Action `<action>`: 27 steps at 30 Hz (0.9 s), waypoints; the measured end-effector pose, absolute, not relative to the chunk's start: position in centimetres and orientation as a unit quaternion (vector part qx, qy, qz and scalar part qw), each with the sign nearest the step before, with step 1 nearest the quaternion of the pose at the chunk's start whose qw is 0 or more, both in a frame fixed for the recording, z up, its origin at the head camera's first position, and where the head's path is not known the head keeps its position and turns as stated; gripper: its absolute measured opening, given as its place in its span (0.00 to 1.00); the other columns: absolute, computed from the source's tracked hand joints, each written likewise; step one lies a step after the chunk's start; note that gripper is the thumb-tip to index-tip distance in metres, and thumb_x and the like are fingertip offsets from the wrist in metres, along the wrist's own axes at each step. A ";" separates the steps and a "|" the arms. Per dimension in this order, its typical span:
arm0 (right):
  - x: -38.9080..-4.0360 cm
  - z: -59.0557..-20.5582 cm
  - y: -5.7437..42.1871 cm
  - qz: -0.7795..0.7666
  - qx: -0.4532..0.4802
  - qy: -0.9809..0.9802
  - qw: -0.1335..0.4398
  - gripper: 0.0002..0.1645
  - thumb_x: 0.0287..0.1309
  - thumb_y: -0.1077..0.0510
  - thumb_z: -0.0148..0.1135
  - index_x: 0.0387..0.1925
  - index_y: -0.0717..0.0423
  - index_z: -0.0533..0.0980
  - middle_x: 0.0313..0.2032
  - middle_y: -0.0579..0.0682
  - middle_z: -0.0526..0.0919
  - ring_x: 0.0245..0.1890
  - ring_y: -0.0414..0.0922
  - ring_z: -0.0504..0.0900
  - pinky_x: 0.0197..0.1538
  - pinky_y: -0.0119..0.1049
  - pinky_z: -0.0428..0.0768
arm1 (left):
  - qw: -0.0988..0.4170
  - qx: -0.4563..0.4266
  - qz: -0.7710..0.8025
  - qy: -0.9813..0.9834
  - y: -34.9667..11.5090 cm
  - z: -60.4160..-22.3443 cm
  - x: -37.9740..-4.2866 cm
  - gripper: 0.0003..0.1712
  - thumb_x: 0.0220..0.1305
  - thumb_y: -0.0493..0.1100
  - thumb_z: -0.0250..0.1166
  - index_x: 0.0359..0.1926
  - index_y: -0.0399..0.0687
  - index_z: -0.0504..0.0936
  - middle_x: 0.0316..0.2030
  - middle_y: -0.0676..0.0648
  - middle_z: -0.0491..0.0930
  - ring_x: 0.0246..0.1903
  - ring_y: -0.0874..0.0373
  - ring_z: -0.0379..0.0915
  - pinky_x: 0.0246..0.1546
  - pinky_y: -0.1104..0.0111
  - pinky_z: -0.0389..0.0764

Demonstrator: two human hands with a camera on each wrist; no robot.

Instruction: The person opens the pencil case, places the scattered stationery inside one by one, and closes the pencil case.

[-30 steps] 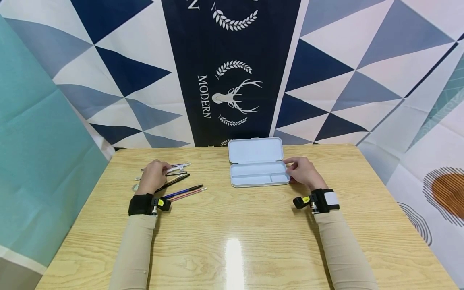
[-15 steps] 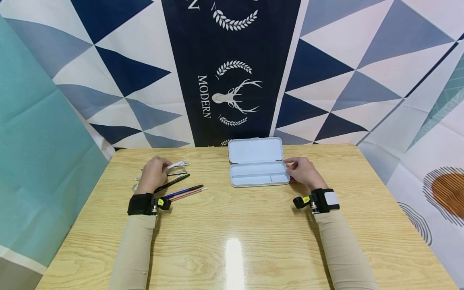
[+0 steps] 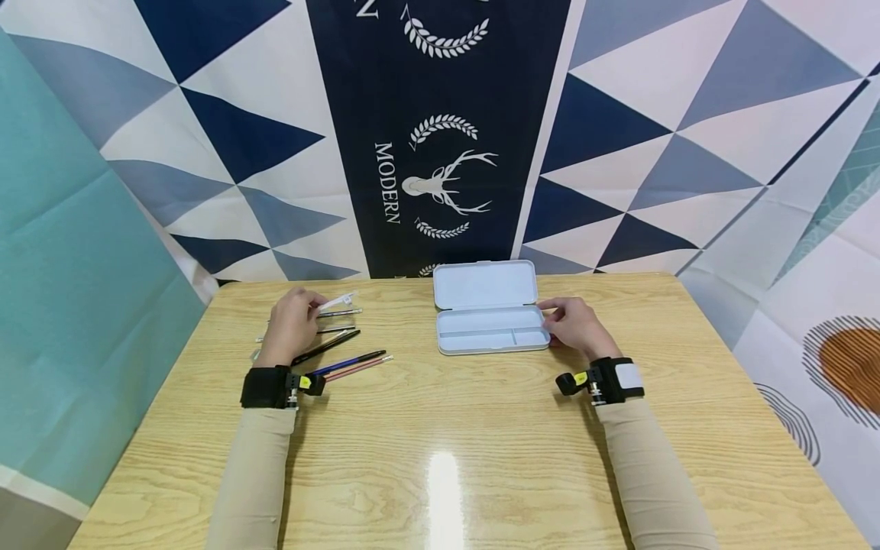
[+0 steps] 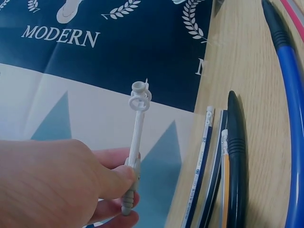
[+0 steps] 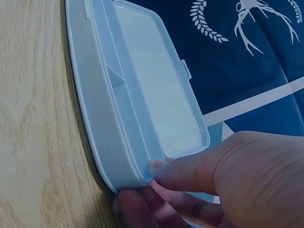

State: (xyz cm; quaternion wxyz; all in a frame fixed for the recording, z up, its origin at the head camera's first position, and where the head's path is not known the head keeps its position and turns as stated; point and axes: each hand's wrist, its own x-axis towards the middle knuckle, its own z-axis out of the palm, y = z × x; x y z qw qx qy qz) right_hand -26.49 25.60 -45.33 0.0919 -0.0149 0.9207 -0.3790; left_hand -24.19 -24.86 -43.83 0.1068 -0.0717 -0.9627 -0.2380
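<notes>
My left hand point(image 3: 289, 328) is at the far left of the table, pinching a white drawing compass point(image 4: 136, 135) between thumb and fingers. The compass has a grey grip end; its ring holder and thin metal point face away from my fingers. At the right end of an opened pale blue pencil case point(image 3: 485, 286), my right hand point(image 3: 577, 327) grips the corner. In the right wrist view the thumb point(image 5: 178, 173) lies on the case's rim, with fingers against the outside of its end wall. Dividers split the bare inside of the case into compartments.
Below the left hand lie a black pen point(image 4: 236, 161), a blue pen point(image 3: 352, 361), a pink pencil point(image 3: 359, 369) and a dark pencil with a white end point(image 4: 195, 173). A patterned cloth point(image 3: 440, 92) hangs behind the table's back edge.
My left hand has lifted the compass up and slightly away from the other pens and pencils. The right hand and the pencil case have stayed put.
</notes>
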 end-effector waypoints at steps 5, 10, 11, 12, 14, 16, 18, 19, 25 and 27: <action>-26.5 -45.3 25.6 -0.378 -0.015 0.921 0.093 0.28 0.78 0.64 0.61 0.74 0.68 0.78 0.48 0.65 0.86 0.39 0.47 0.84 0.39 0.33 0.82 | 0.117 -0.068 -0.244 -0.960 -24.7 -43.6 -24.0 0.15 0.81 0.24 0.58 0.60 0.28 0.87 0.56 0.26 0.82 0.55 0.30 0.82 0.61 0.40 0.84; -26.5 -45.4 25.6 -0.379 -0.012 0.920 0.096 0.28 0.78 0.64 0.61 0.74 0.68 0.78 0.48 0.64 0.86 0.39 0.48 0.84 0.39 0.33 0.83 | 0.130 -0.062 -0.250 -0.958 -24.6 -43.5 -24.0 0.15 0.82 0.26 0.58 0.61 0.28 0.86 0.58 0.26 0.81 0.56 0.30 0.82 0.62 0.40 0.84; -26.5 -45.4 25.6 -0.379 -0.012 0.920 0.096 0.28 0.78 0.64 0.61 0.74 0.68 0.78 0.48 0.64 0.86 0.39 0.48 0.84 0.39 0.33 0.83 | 0.132 -0.061 -0.251 -0.957 -24.6 -43.4 -23.9 0.16 0.83 0.26 0.58 0.62 0.28 0.86 0.59 0.26 0.81 0.57 0.30 0.81 0.62 0.40 0.84; -26.5 -45.4 25.6 -0.379 -0.013 0.920 0.096 0.28 0.78 0.64 0.61 0.74 0.68 0.78 0.48 0.64 0.86 0.39 0.48 0.84 0.39 0.33 0.83 | 0.134 -0.060 -0.251 -0.957 -24.6 -43.4 -24.0 0.16 0.83 0.26 0.57 0.62 0.28 0.86 0.59 0.26 0.80 0.57 0.30 0.81 0.63 0.41 0.84; -26.5 -45.4 25.6 -0.379 -0.014 0.920 0.095 0.27 0.78 0.64 0.61 0.74 0.68 0.78 0.48 0.64 0.86 0.39 0.47 0.84 0.39 0.33 0.83 | 0.140 -0.058 -0.252 -0.956 -24.5 -43.4 -23.9 0.16 0.84 0.27 0.57 0.62 0.28 0.86 0.59 0.27 0.80 0.57 0.30 0.81 0.62 0.41 0.85; -26.4 -45.3 25.6 -0.380 -0.015 0.920 0.094 0.27 0.78 0.64 0.61 0.74 0.68 0.78 0.47 0.64 0.86 0.38 0.47 0.84 0.39 0.33 0.83 | 0.146 -0.056 -0.255 -0.954 -24.4 -43.3 -23.9 0.15 0.84 0.27 0.57 0.61 0.28 0.86 0.58 0.27 0.80 0.56 0.31 0.82 0.61 0.42 0.85; -26.4 -45.3 25.6 -0.379 -0.017 0.920 0.093 0.27 0.78 0.65 0.61 0.74 0.68 0.78 0.47 0.64 0.86 0.38 0.47 0.84 0.38 0.33 0.83 | 0.151 -0.054 -0.256 -0.953 -24.3 -43.2 -23.9 0.15 0.83 0.26 0.58 0.61 0.28 0.87 0.57 0.28 0.80 0.55 0.31 0.82 0.59 0.42 0.86; -26.4 -45.3 25.6 -0.378 -0.018 0.921 0.092 0.27 0.78 0.65 0.61 0.74 0.68 0.78 0.47 0.64 0.86 0.38 0.47 0.84 0.38 0.33 0.83 | 0.152 -0.054 -0.256 -0.953 -24.3 -43.2 -23.9 0.15 0.83 0.26 0.58 0.60 0.28 0.87 0.56 0.28 0.81 0.55 0.31 0.83 0.59 0.42 0.86; -26.4 -45.3 25.5 -0.373 -0.018 0.923 0.091 0.27 0.78 0.64 0.61 0.74 0.67 0.78 0.48 0.64 0.86 0.38 0.48 0.83 0.39 0.33 0.82 | 0.152 -0.061 -0.255 -0.953 -24.3 -43.2 -23.8 0.15 0.83 0.26 0.58 0.61 0.27 0.87 0.56 0.27 0.80 0.55 0.31 0.82 0.58 0.42 0.87; -26.5 -45.3 25.5 -0.374 -0.018 0.923 0.092 0.27 0.78 0.64 0.61 0.74 0.67 0.78 0.48 0.64 0.86 0.39 0.48 0.83 0.39 0.34 0.82 | 0.153 -0.061 -0.256 -0.952 -24.3 -43.2 -23.8 0.15 0.83 0.26 0.58 0.61 0.28 0.87 0.56 0.27 0.80 0.55 0.31 0.82 0.59 0.42 0.87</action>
